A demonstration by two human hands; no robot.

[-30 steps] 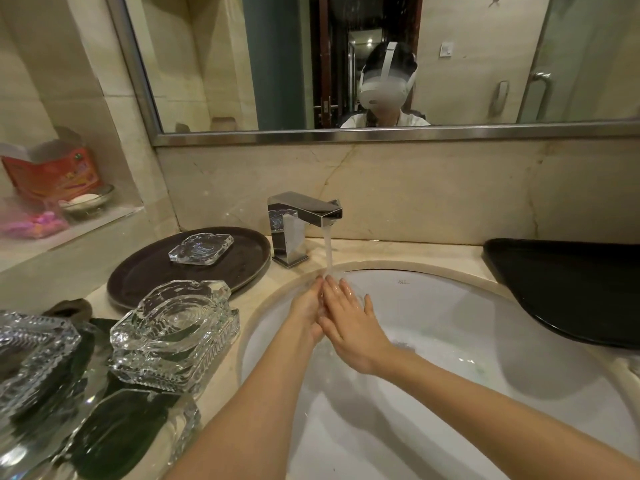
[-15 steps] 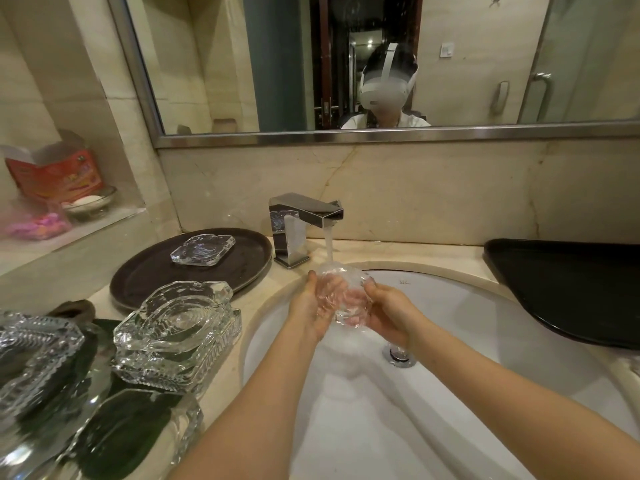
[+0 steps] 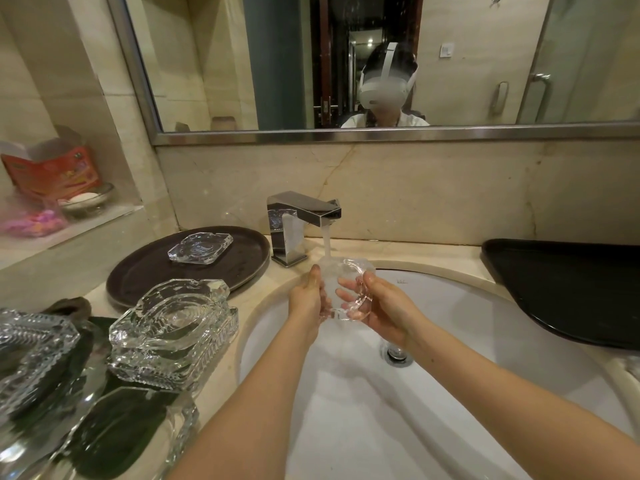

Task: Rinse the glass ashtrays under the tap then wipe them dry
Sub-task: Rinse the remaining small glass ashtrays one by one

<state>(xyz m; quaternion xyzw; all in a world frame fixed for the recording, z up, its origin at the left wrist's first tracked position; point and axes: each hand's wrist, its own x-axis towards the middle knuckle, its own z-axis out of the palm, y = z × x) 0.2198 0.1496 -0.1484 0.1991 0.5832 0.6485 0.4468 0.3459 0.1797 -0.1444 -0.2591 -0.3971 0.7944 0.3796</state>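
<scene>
A clear glass ashtray (image 3: 349, 271) stands tilted on edge over the white sink (image 3: 467, 323), right under the water running from the chrome tap (image 3: 301, 216). My left hand (image 3: 308, 299) grips its left side and my right hand (image 3: 384, 303) holds its right rim, fingers curled round the glass. One more ashtray (image 3: 200, 247) lies on the round brown tray (image 3: 149, 268). A stack of ashtrays (image 3: 173, 327) stands on the counter at the left, with several others (image 3: 34, 344) nearer the left edge.
A black tray (image 3: 568, 285) lies on the counter to the right of the sink. The drain (image 3: 398, 355) shows below my right hand. A wall niche at the left holds a red box (image 3: 52, 168) and a soap dish (image 3: 86, 199). A mirror hangs above.
A second ago my hands were pressed together under the stream. Since then they have parted to the sides of the ashtray, which now stands higher and more on edge in the water.
</scene>
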